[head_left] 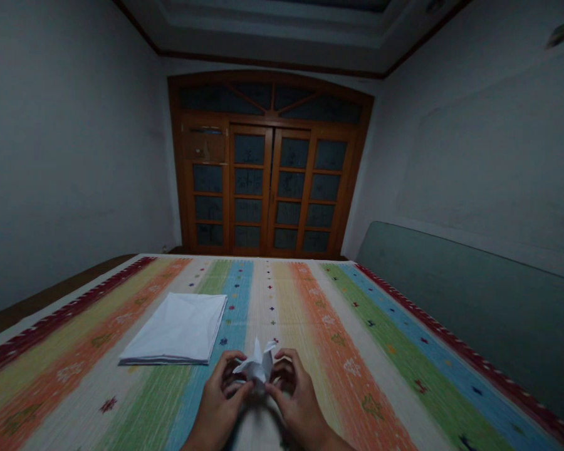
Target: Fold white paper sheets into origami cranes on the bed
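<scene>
A small folded white paper figure point(258, 363) with pointed tips sticks up between my two hands, low in the middle of the head view. My left hand point(220, 401) pinches its left side with curled fingers. My right hand point(296, 398) pinches its right side the same way. Both hands hover just above a striped, many-coloured cloth point(357, 351). A stack of flat white paper sheets point(176, 329) lies on the cloth to the left of my hands, apart from them.
The striped cloth covers a wide flat surface that reaches to a wooden door with glass panes point(267, 188) at the far end. A grey-green padded panel point(474, 300) runs along the right edge. Bare walls stand on both sides.
</scene>
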`<state>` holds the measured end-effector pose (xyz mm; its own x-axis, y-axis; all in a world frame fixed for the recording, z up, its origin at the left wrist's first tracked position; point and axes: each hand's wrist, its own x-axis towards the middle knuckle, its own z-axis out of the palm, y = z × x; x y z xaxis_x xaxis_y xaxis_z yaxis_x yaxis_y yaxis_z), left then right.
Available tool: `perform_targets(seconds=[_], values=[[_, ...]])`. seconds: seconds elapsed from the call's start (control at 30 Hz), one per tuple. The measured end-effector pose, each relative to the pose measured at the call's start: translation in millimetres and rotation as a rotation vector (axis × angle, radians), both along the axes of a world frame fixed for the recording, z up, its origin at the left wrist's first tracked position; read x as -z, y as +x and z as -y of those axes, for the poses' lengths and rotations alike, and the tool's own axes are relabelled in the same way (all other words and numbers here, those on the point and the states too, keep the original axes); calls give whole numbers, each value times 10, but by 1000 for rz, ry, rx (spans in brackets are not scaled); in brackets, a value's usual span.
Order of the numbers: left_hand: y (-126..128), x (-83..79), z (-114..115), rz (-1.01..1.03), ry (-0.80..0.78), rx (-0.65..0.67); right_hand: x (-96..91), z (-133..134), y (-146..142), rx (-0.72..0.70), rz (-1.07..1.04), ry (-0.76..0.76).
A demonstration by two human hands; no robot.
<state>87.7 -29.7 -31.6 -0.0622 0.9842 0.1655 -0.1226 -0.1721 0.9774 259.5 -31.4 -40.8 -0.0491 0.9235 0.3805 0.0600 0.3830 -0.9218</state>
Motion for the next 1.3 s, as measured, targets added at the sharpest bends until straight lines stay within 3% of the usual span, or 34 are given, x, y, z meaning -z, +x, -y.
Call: perform_targets(seconds=[0.27,0.43,0.53,0.67,0.87,1.3], values=[[11,-46,-11,42,-69,50,21,-18,31,-88,-3,-10],[15,-18,-29,44,-82,38,-28,-80,101,-53,27,43],[19,11,-50,47,-93,61,-106,-215,247,51,64,126],[39,17,-68,62,-84,123,-154,-459,567,295,194,207],[60,15,-69,-42,-77,193,-95,-685,962,436,289,199],[42,68,-70,-146,-72,238,-1,-795,1261,664,513,207]])
